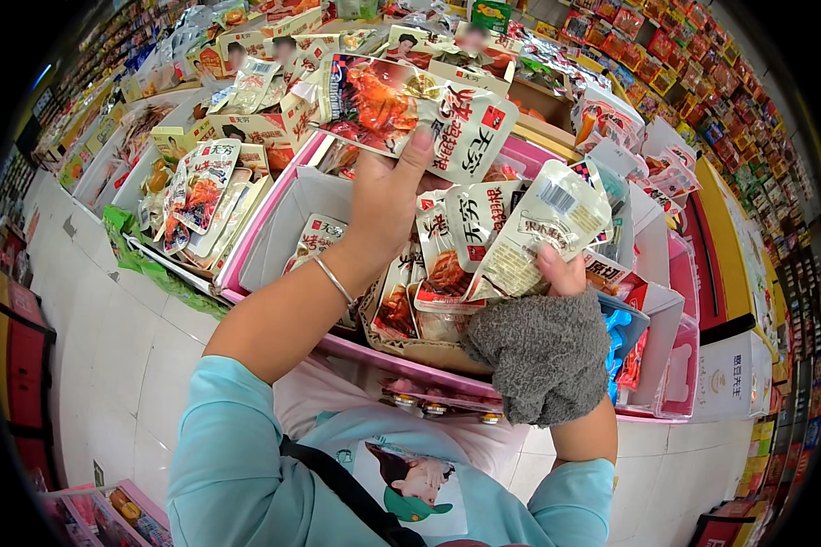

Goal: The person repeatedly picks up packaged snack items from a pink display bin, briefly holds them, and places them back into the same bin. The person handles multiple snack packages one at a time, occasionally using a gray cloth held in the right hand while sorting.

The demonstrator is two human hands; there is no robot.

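My left hand point(388, 196) is closed on a cream and red snack pouch point(374, 105), raised flat above the display with the thumb on its front. My right hand point(564, 273) pinches a second cream snack pouch point(543, 228), tilted, its barcode side up. A grey cloth point(543, 356) is draped over the right hand and wrist and hides most of its fingers. Below both hands, several similar pouches point(447, 264) stand in a cardboard box point(401, 342) inside a pink-rimmed bin point(337, 342).
To the left, a white bin holds more pouches point(205, 196), with green plastic film point(150, 269) along its edge. Packed snack boxes point(255, 128) line the far side. At right are a blue item point(616, 333) in a bin and a white carton point(734, 374). Shelves surround the tiled floor point(109, 337).
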